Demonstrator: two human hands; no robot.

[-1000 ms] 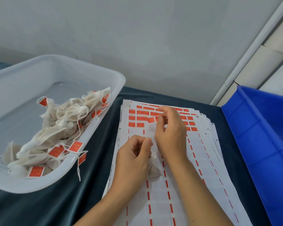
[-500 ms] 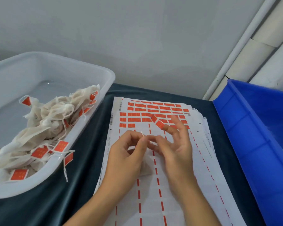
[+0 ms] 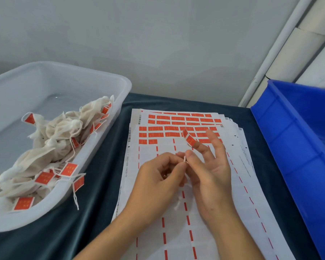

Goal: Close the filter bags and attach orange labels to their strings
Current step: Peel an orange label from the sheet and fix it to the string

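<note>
Head view: a white string (image 3: pixel 184 159) is pinched between the left hand (image 3: pixel 158 182) and the right hand (image 3: pixel 207 173) above the label sheets (image 3: pixel 178 186) on the bench (image 3: pixel 94 212). 1 orange label (image 3: pixel 189 138) is stuck to a raised right fingertip. Finished filter bags (image 3: pixel 51 147) are piled in the clear tub (image 3: pixel 68 196) at left.

The right hand (image 3: pixel 206 171) lifted an orange label (image 3: pixel 189 138) off the sheet.

Filter bags (image 3: pixel 51 141): thin off-white woven cloth, looking matt. Tub (image 3: pixel 105 132): translucent smooth plastic. Crate (image 3: pixel 296 147): glossy blue plastic. Label sheets (image 3: pixel 204 231): white paper. Worktop (image 3: pixel 105 184) cover looking like dark matt velvety cloth.
</note>
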